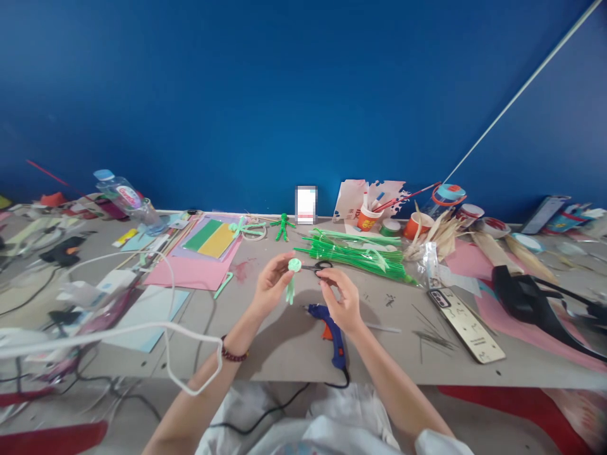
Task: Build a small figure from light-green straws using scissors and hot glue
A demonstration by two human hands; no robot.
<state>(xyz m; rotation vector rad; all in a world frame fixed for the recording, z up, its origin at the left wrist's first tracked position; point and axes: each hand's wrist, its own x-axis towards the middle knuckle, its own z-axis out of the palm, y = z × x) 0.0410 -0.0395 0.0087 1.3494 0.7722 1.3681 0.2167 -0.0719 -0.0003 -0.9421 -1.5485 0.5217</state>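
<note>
My left hand (272,281) pinches a pale green pipe-cleaner piece (294,265) with a round coiled top and strands hanging below it. In my right hand (342,296) are small black-handled scissors (324,265), gripped at the handle loops. Their blades point left, towards the coil; whether they touch it is hard to make out. Below the right hand a blue hot glue gun (336,332) with an orange trigger lies on the table. Behind the hands stands a bright green pipe-cleaner figure (283,227), with a paler green pipe-cleaner piece (241,227) to its left.
Bundles of green pipe cleaners (360,256) lie behind the right hand. A phone (467,325) and thin dark wires (436,340) rest at right. Coloured sheets (190,275) and a plastic bottle (121,193) are at left. A white cable (165,325) loops over the left forearm.
</note>
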